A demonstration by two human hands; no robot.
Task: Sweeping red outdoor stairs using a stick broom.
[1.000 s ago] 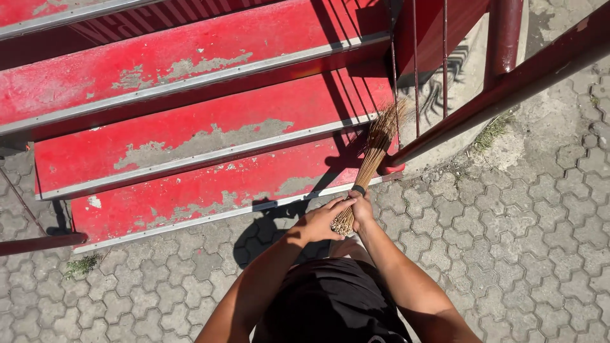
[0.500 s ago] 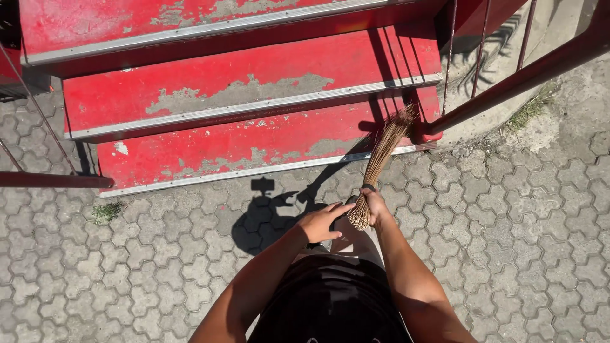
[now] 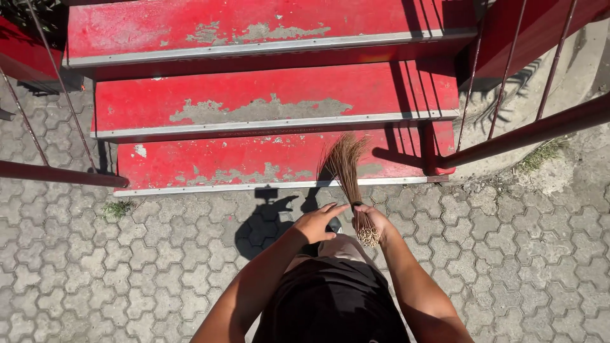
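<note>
Right now my right hand (image 3: 375, 222) grips the stick broom (image 3: 348, 174) bundle; left hand (image 3: 316, 223) loose, fingertips touching it. Best keep bristles flat across the bottom red step (image 3: 210, 166) toward its front edge.

The person wears a black top, light trousers, both forearms bare.

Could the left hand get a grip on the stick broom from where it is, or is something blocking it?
Probably yes. The left hand is open right beside the stick broom, fingertips almost on the bundle just above where the right hand grips it. Nothing lies between them.
</note>
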